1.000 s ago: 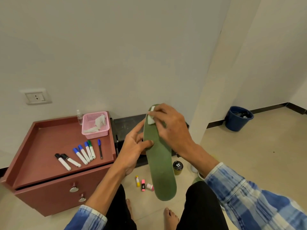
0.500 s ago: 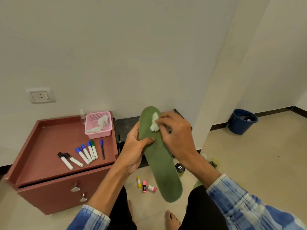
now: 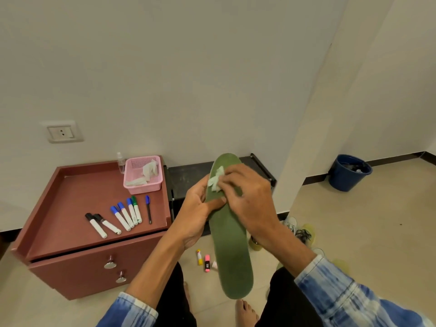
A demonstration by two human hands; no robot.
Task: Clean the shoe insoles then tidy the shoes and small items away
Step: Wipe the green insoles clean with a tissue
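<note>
One long green foam insole (image 3: 232,251) was gripped by the left hand (image 3: 195,220); a crumpled white tissue (image 3: 215,179), pinched by the right hand (image 3: 250,204), had been drawn nearer from the far tip; wiping was judged unfinished.

From where I stand the insole (image 3: 232,256) is a dull olive green, mottled darker toward its lower end, and the wipe (image 3: 215,182) against it is pale white with a greenish tinge. The sleeves (image 3: 342,293) are a washed blue-and-white plaid above black trousers (image 3: 169,303). The cabinet (image 3: 70,208) is reddish brown with silver knobs (image 3: 110,264) and carries a pink mesh-sided basket (image 3: 132,187) and white-barrelled markers (image 3: 122,219) capped black, blue and green. On the beige floor (image 3: 354,232) lie a yellow highlighter (image 3: 199,257) and a pink highlighter (image 3: 207,263), and a dark blue bucket (image 3: 346,175) stands by the off-white wall (image 3: 188,79).
</note>
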